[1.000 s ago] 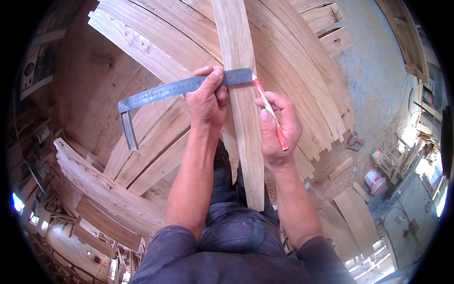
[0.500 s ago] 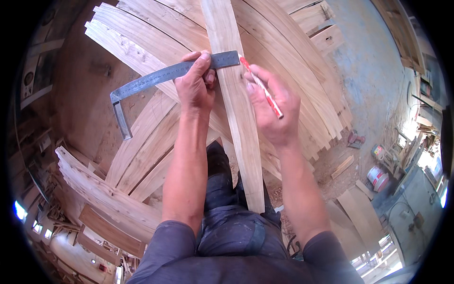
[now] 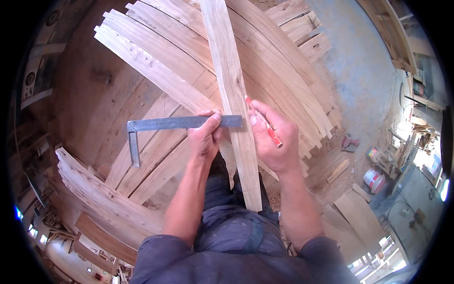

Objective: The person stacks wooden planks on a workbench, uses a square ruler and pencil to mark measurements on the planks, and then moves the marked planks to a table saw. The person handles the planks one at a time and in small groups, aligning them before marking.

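A long pale wooden board point(image 3: 236, 94) runs lengthwise in front of me, its near end at my lap and its far part over other boards. My left hand point(image 3: 205, 135) is closed on the blade of a metal try square point(image 3: 165, 124). That blade lies across the board with its tip near the right edge, while the square's short arm hangs at the left. In my right hand point(image 3: 278, 137) I grip a red and white pencil point(image 3: 265, 122), its upper end close to the board's right edge, a little beyond the blade. The thumb and fingers pinch the pencil.
Several boards point(image 3: 165, 57) lie fanned out beneath and beyond the long board. More planks point(image 3: 104, 199) are stacked at the lower left. To the right on the floor are a white bucket point(image 3: 374, 181), a red tool point(image 3: 350, 143) and a wood offcut point(image 3: 338, 171).
My left hand has brought the try square nearer to me along the board and turned it straighter across. The right hand with the pencil has also come nearer to me.
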Demonstrator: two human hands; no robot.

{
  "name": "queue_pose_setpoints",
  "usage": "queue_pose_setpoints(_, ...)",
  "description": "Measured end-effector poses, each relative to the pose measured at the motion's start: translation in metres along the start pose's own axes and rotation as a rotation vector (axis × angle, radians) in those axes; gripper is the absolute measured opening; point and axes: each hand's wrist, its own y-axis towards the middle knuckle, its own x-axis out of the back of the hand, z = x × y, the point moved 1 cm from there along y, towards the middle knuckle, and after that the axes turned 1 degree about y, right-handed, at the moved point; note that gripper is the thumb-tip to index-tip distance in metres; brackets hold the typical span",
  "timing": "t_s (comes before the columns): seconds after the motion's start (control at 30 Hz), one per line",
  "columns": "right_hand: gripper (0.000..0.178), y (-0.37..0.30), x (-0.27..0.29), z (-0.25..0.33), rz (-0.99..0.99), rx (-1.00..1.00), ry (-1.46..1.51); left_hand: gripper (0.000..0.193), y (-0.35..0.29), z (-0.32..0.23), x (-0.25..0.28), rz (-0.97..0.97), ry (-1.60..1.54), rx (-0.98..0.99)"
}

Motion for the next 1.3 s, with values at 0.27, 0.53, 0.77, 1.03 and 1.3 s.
queue_pose_setpoints(0.27,0.022,0.033,-0.029,-0.010,-0.125,0.014,0.088,0.026,-0.025,-0.037,0.085,-0.074,0.154,0.057)
queue_pose_setpoints(0.53,0.020,0.037,-0.036,-0.019,-0.065,-0.070,0.092,0.020,-0.046,-0.033,0.145,-0.187,0.425,0.198)
queue_pose_setpoints(0.77,0.022,0.006,-0.021,-0.013,-0.186,0.164,-0.233,0.016,-0.061,-0.028,0.186,-0.252,0.551,0.304)
queue_pose_setpoints(1.03,0.039,-0.070,-0.089,-0.005,0.395,0.527,-0.333,0.030,-0.067,-0.040,0.204,-0.209,0.842,0.408)
queue_pose_setpoints(1.3,0.051,-0.080,-0.149,-0.034,0.430,0.533,-0.496,0.023,-0.079,-0.045,0.182,-0.187,0.820,0.237)
